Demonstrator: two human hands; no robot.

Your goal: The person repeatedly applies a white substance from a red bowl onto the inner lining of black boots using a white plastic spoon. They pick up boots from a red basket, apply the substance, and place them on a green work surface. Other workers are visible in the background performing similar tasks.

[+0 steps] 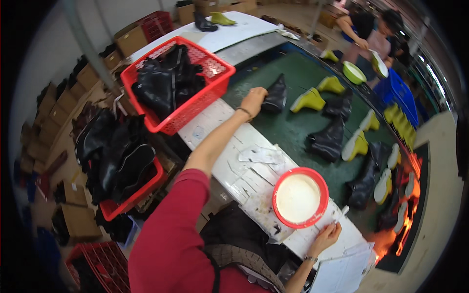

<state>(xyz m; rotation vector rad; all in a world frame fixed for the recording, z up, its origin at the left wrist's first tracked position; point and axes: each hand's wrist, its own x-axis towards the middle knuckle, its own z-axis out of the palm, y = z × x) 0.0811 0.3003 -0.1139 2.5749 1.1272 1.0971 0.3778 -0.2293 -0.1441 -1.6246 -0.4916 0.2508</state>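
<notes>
My left hand [253, 103] reaches over the green conveyor belt, its curled fingers at the edge of a black boot [277, 95], gripping it. The boot lies on its side near the belt's left end. My right hand [327, 239] is low over the white ledge, fingers closed on what looks like a thin white stick [345, 210]; its grip is partly hidden. Just beyond this hand stands a red-rimmed tub [300, 197] of cream-white liquid. Further along the belt lie black boots [326, 139] and yellow-green soles [309, 100].
At the left are a red basket [215, 73] of black boots and a second red crate [155, 183], heaped with boots. An orange-glowing opening [413, 195] is at the belt's right end. Across the belt, a co-worker [373, 39] handles a sole beside a green bowl [353, 73].
</notes>
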